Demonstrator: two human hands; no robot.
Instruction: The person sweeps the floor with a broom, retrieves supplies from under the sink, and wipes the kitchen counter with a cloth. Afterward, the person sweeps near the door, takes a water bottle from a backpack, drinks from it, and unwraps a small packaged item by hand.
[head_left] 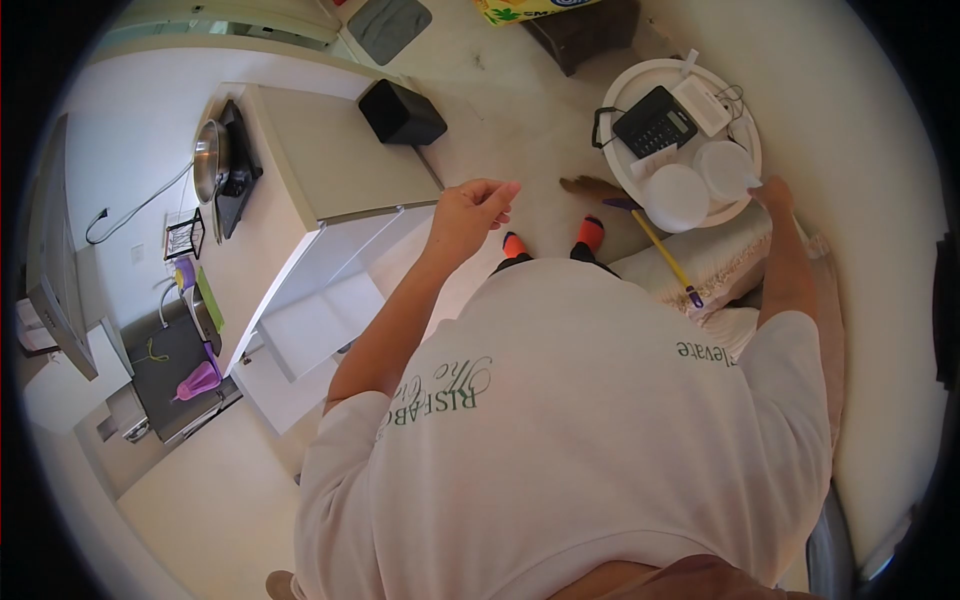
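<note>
Your white shirt with green letters (580,440) is closest, your left hand (470,215) looks loosely closed on nothing, and your right hand (773,193), its grip hard to tell, is by the right-hand round white tub (720,168) near the edge of the round white table (640,76), where bumping could tip it.

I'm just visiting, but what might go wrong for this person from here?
The right hand is at the edge of one white container, close beside another white container, so a careless move might knock one over.

The round table also bears a black telephone, which a spill could perhaps wet if either container holds liquid; I can't tell.

The yellow-handled tool is near the feet, possibly a trip hazard.
</note>
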